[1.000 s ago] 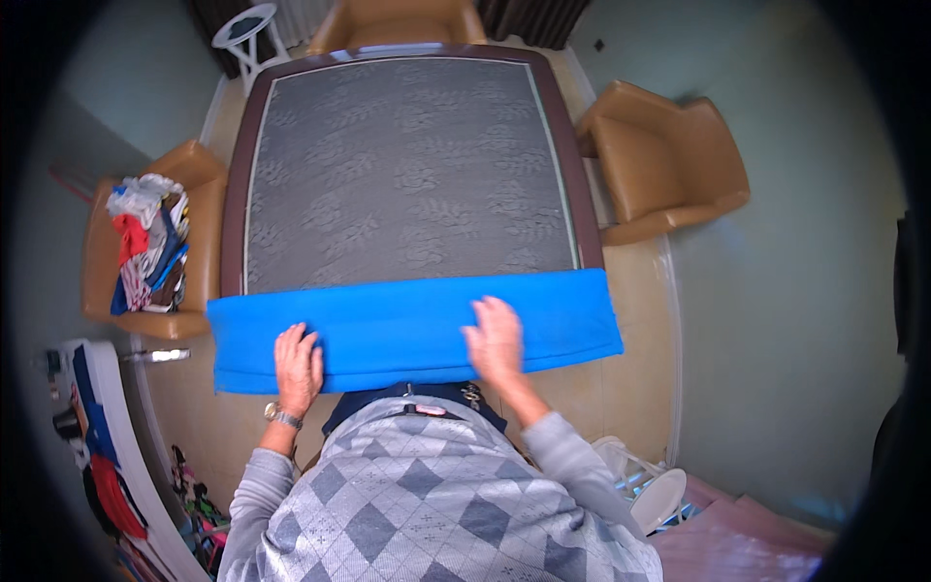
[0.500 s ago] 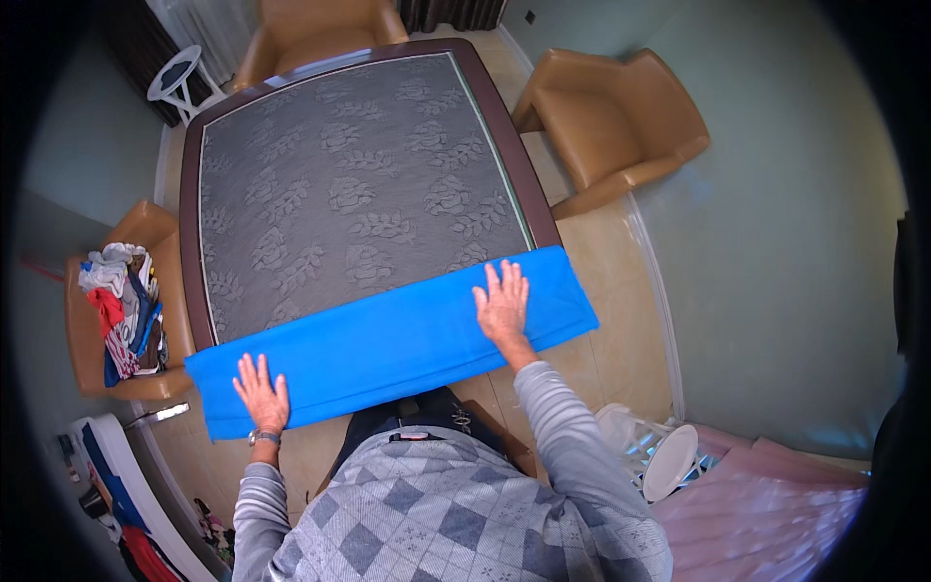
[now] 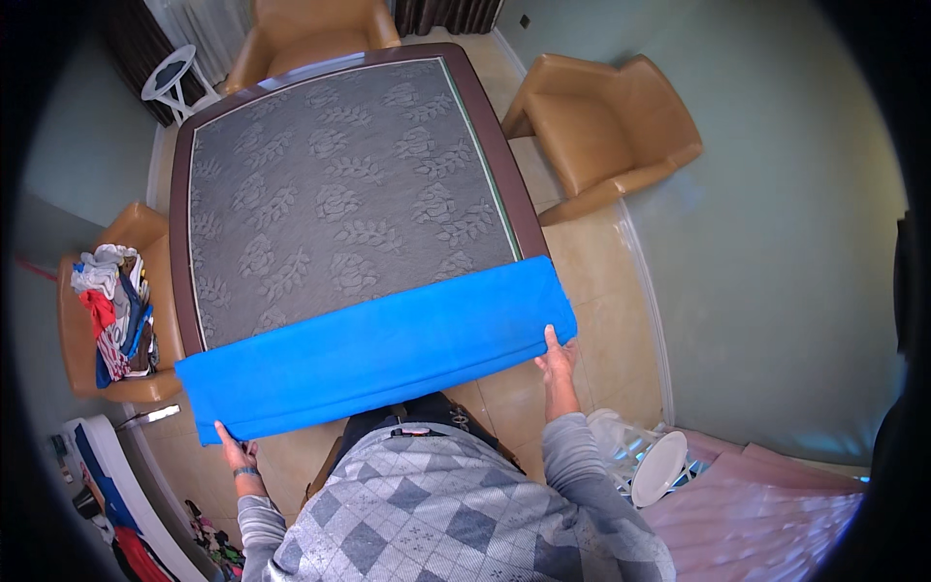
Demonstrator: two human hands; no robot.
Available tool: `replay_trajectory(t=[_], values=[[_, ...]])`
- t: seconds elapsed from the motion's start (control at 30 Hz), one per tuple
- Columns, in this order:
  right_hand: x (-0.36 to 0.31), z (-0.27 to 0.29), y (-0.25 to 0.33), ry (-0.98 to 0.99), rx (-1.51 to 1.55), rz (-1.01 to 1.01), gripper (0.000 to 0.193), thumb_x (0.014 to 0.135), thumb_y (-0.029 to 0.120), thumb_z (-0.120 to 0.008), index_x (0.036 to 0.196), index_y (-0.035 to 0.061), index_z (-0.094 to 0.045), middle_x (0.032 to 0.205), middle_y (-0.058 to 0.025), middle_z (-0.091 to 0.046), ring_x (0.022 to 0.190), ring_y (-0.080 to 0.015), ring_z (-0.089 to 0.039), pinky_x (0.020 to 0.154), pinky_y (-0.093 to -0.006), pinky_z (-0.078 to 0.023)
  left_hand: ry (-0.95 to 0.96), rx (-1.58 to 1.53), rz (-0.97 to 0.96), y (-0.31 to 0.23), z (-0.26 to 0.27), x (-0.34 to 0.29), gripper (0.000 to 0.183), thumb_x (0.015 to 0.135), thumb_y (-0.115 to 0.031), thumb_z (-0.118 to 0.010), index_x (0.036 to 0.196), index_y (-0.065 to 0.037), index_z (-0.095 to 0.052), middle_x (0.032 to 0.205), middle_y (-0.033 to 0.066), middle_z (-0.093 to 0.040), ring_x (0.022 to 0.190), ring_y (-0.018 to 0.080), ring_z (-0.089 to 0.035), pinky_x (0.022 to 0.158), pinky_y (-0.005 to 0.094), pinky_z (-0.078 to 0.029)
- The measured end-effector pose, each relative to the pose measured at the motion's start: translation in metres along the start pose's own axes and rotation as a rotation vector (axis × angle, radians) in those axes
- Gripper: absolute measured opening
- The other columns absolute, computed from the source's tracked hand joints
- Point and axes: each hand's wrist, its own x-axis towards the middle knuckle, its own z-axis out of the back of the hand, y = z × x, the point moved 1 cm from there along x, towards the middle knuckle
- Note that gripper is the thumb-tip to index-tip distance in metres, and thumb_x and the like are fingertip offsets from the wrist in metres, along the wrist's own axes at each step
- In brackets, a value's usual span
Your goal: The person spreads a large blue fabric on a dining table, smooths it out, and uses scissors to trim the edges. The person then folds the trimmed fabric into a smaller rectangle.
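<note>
A bright blue cloth [image 3: 378, 344], folded into a long strip, lies across the near edge of the dark-framed table [image 3: 339, 184] and overhangs it. My left hand [image 3: 236, 450] pinches its near left corner, thumb on top and the other fingers mostly hidden beneath. At the near right corner, my right hand [image 3: 557, 359] holds the cloth the same way, thumb up over the edge. Beyond the strip, the tabletop shows a grey floral surface.
Tan armchairs stand at the right [image 3: 606, 131], the far side [image 3: 320, 34] and the left [image 3: 116, 320] of the table. The left one bears a pile of clothes [image 3: 118, 306]. A white round stool [image 3: 659, 468] and pink fabric [image 3: 756, 514] are at the lower right.
Both hands were lying flat on top of the blue cloth. They have drawn back toward me to its near corners and closed on them.
</note>
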Motion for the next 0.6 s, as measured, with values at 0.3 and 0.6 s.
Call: replay_trajectory(t=[0.3,0.6], values=[[0.015,-0.004,-0.011,-0.089,0.011,0.055,0.064,0.093,0.019,-0.088,0.144,0.0087,-0.051,0.111,-0.0106,-0.072,0.08,-0.0194,-0.069,0.047,-0.0305,-0.051,-0.065,-0.243,-0.551,-0.003,0.002,0.034,0.073,0.087,-0.058,-0.089,0.137,-0.01,-0.066,0.13,0.0084,-0.073,0.097,0.0228,-0.071,0.074,0.0353,-0.056],[-0.032,-0.029,0.012,-0.021,0.106,-0.005,0.05,0.097,0.014,-0.082,0.142,0.0122,-0.06,0.117,-0.011,-0.075,0.078,-0.0215,-0.074,0.042,-0.0337,-0.054,0.021,-0.204,-0.046,-0.041,0.011,0.025,0.071,0.088,-0.042,-0.093,0.143,-0.007,-0.065,0.133,0.0135,-0.074,0.114,0.0287,-0.073,0.089,0.0485,-0.063]])
